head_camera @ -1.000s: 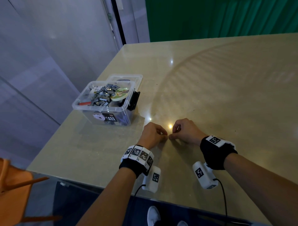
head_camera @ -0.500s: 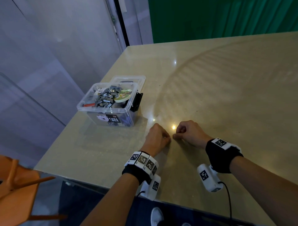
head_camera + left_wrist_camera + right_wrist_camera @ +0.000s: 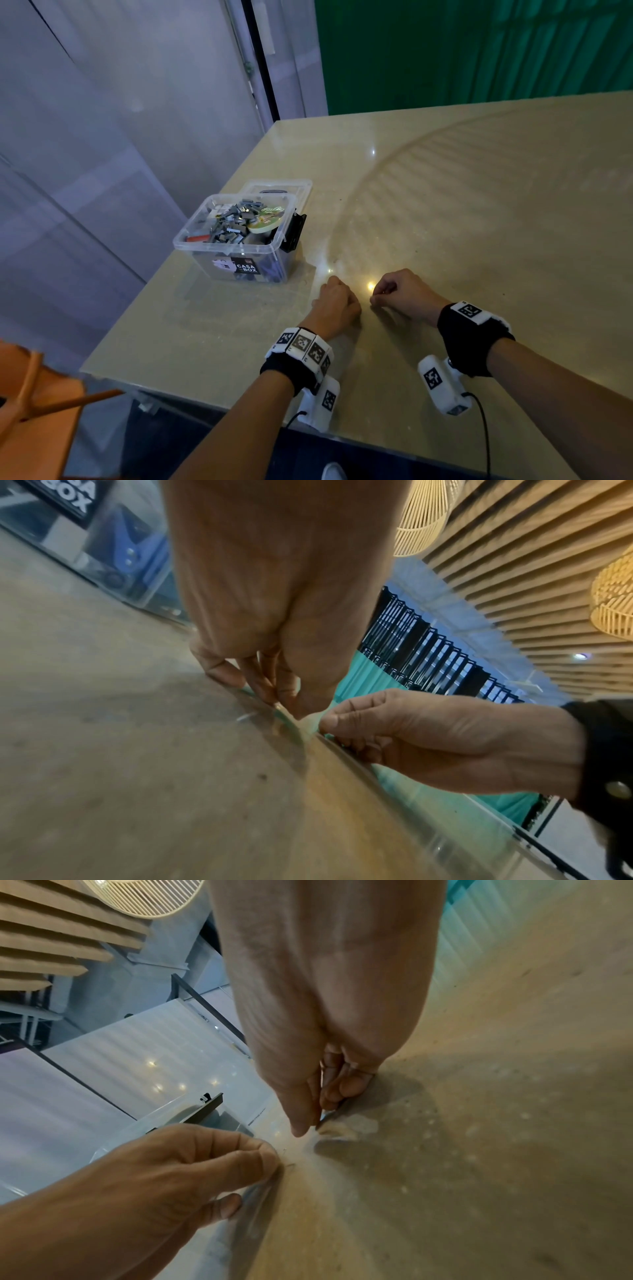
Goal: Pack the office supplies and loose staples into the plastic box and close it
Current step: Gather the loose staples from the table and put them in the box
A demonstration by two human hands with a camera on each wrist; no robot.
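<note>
A: Nearest item?
B: I log the left hand point(image 3: 337, 305) on the table point(image 3: 479, 212), fingers curled, tips pinched down by a loose staple point(image 3: 246, 717); since half a second ago its thumb has tucked under.
A: Next?
B: Right hand point(image 3: 402, 291) just beside, thumb pressed to forefinger; contents, I cannot tell. Position unchanged.
A: Farthest?
B: Plastic box point(image 3: 236, 240), open, staples heaped inside, lid point(image 3: 279, 186) behind. Unmoved.
</note>
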